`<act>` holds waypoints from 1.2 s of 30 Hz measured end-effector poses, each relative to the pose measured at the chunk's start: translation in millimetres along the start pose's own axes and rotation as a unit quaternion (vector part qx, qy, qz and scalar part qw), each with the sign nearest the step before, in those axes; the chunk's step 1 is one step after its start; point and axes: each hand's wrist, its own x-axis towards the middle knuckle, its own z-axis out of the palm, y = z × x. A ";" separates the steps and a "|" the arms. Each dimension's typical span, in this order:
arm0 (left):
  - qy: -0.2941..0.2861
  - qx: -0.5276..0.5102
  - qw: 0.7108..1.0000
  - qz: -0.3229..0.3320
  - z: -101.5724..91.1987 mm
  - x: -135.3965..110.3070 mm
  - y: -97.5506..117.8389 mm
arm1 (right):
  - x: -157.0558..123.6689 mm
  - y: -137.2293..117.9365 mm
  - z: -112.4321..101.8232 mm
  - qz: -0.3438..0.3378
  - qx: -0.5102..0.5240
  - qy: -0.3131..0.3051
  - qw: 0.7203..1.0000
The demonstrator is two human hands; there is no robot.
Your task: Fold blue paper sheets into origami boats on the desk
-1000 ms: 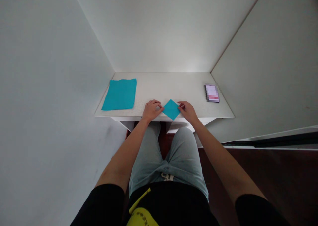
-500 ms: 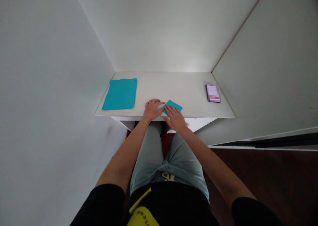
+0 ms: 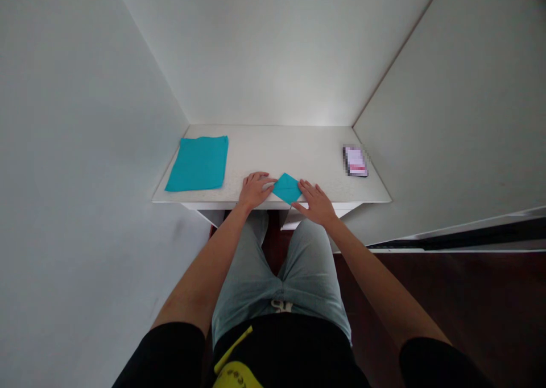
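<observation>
Overhead view down onto a white desk (image 3: 277,149) in a narrow alcove of pale walls. Near the middle of the desk's front edge, a small teal paper diamond (image 3: 286,188), flat on the surface, one corner pointing toward the back of the desk and one at the front edge. Its slightly longer diagonal apparently running side to side, parallel to that edge.

On either side of it, two bare hands, palms down. Left hand (image 3: 256,190) on the desk just left of the diamond, fingers relaxed and slightly curved, left fingertips (image 3: 269,179) at the diamond's left corner. Right hand (image 3: 314,203) just right of it, fingers spread and straight, right fingertips (image 3: 301,184) at the diamond's right corner. No clench and no pinch on either side, only light contact at most; neither hand clearly nearer.

Toward the desk's left end, a larger teal sheet (image 3: 197,164), lying flat. At its right end, a blurred flat rectangular object (image 3: 355,161), possibly a phone. Below the desk's front edge, knees in grey-green trousers (image 3: 307,263).
</observation>
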 end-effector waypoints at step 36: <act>0.071 -0.137 0.988 0.013 11.0 10.6 -21.0 | 57.1 24.2 -5.8 0.177 0.300 0.051 0.936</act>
